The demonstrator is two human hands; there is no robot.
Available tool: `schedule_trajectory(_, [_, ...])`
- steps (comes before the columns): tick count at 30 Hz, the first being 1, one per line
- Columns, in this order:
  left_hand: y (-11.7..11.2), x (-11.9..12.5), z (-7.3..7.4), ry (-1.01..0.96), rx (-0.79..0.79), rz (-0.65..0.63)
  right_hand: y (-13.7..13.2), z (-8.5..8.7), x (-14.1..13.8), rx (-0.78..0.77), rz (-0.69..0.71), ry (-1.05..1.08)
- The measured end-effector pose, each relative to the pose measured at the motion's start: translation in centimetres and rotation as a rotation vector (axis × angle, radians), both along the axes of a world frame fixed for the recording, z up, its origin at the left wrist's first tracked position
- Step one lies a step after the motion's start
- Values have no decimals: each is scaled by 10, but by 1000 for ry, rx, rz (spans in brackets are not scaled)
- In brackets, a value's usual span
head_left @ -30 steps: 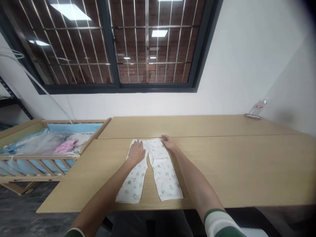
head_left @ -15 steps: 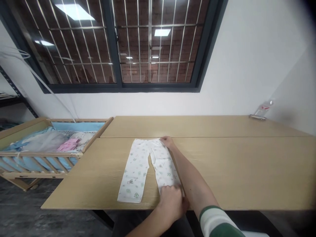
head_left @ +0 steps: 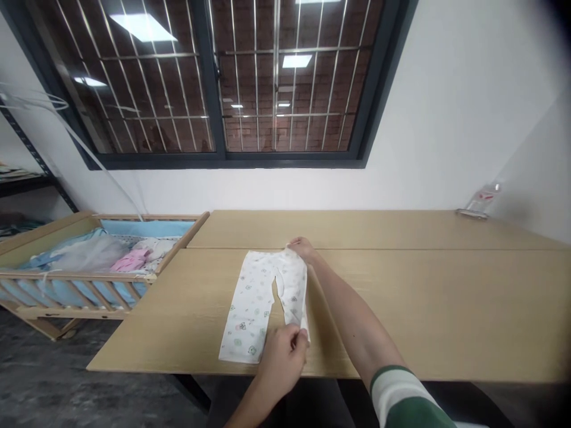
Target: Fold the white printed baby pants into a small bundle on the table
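See the white printed trousers lying near the front edge of the table, waistband away from the body, 2 legs toward it, left leg spread flat. Note the right leg raised along its outer side, with a narrow gap between the 2 legs. Pinching the right end of the waistband with the right hand; gripping the hem end of the right leg with the left hand, fingers curled in narrow. Cannot tell the exact fingertip contact there.

To handle this well, move the 2 held corners together and at the same height, so as not to twist the cloth between them. Apply light tension from waistband to hem, enough to straighten the outer edge without dragging the left leg across the table. Raise the left wrist slightly to avoid brushing the flat leg's inner hem. Lower the edge slowly, lining up waist and hem, then smooth outward. Watch for creasing near the crotch, a likely trouble spot.
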State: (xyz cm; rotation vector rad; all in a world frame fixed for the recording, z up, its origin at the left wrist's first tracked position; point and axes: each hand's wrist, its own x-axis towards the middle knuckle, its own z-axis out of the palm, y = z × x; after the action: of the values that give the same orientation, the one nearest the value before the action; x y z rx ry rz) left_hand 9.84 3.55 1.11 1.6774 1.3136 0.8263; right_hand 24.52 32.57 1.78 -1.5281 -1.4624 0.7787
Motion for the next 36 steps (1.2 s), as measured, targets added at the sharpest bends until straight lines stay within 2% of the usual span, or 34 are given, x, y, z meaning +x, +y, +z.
schedule_trajectory(3, [-12,-28,1,-154,14,68,4,14,-26,-62,49,19])
schedule_trajectory(7, [-30,-64,0,-137,-10,125,6,19,-69,-79,96,8])
schedule_trajectory(10, [-39,-88,-5,-103,-15,183,5,12,-101,-81,107,-24])
schedule_trajectory(14, [-41,-117,-18,-34,-14,247,6,-7,-136,-70,99,-103])
schedule_trajectory(21, [-36,-147,-37,203,37,361,7,-30,-170,-32,76,-283])
schedule_trajectory(28, [-39,-157,-41,665,45,406,-5,-30,-174,18,122,-412])
schedule_trajectory(30, [-41,-159,-44,760,175,462,-11,-25,-173,54,160,-429])
schedule_trajectory(32, [-45,-158,-49,771,429,481,-21,-18,-171,106,222,-438])
schedule_trajectory(34, [-49,-152,-55,735,676,426,-36,-11,-170,162,305,-444])
schedule_trajectory(36, [-54,-142,-60,721,826,341,-61,-4,-167,233,438,-450])
